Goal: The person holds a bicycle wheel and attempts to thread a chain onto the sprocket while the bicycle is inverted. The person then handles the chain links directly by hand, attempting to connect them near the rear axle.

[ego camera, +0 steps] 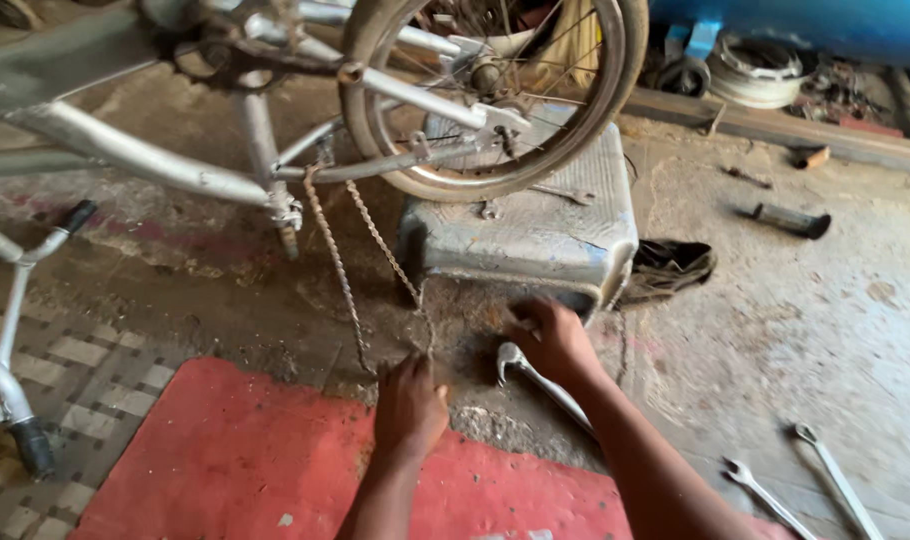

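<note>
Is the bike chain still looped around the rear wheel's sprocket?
No, the chain hangs slack from the frame down to the floor, where the left hand grips it.

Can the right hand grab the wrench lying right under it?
Probably yes. The right hand hovers just above the wrench on the floor, and nothing lies between them. The left hand is busy at the hanging chain.
</note>
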